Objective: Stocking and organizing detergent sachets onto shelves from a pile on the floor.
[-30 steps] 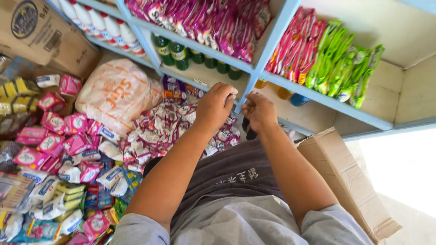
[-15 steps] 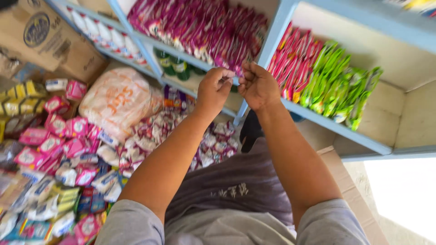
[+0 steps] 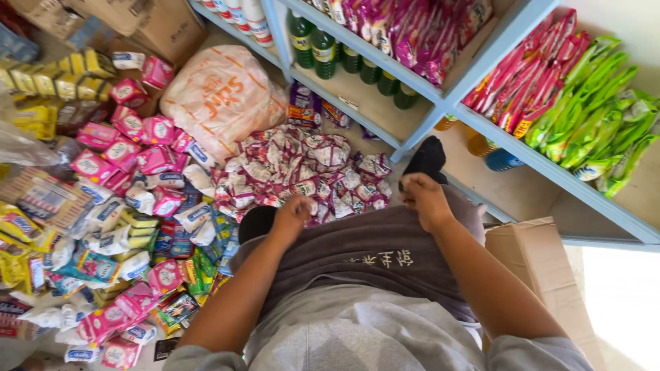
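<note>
Hands hovered low over the floor pile of small crinkly pink-and-white plastic snack packets [image 3: 302, 172]: left hand [image 3: 292, 213] curled loosely, apparently empty, right hand [image 3: 425, 199] closed at a dark sock-like fabric [image 3: 427, 159]; packets looked light, soft, slippery, best pinched by an edge.

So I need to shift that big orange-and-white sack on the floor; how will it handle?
The sack bulges and creases, so it is probably soft and would sag when lifted. Being so full, it is likely heavy. It rests broad and low, so unlikely to roll.
</note>
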